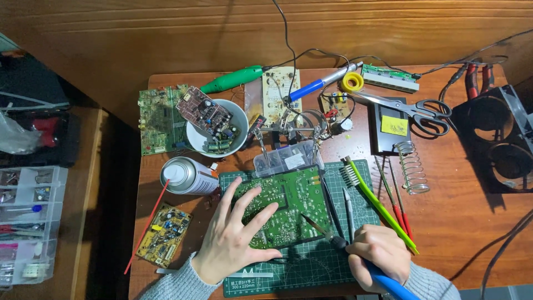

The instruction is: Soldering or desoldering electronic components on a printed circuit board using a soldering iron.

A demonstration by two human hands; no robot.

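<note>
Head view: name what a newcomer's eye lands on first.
At centre, a green circuit board lies on a green cutting mat, the left hand spread flat on it. The right hand holds a blue-handled soldering iron, tip on the board. Behind, a white bowl holds more boards.

A circuit board [283, 205] lies on the cutting mat [311, 266], spray can [187, 176] left.
</note>
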